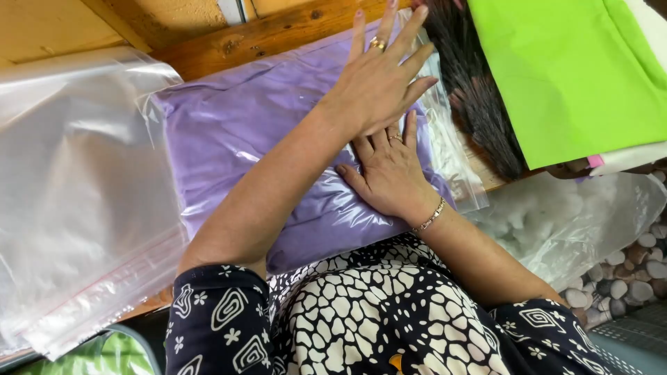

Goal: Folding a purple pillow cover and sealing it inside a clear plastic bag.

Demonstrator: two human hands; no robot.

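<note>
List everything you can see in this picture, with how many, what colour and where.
purple cloth in a clear bag: one, purple, middle of the wooden table, under both hands
stack of clear bags: one pile, see-through with a red strip, left
wooden table: one, brown, bare edge at the top
green cloth: one, bright green, top right
dark brush: one, black-brown bristles, between purple bag and green cloth
bag of white stuffing: one, clear with white filling, right
pebble-pattern floor: grey and brown, lower right
left hand: flat on the bag, ring on one finger
right hand: flat on the bag, ring and bracelet
</note>
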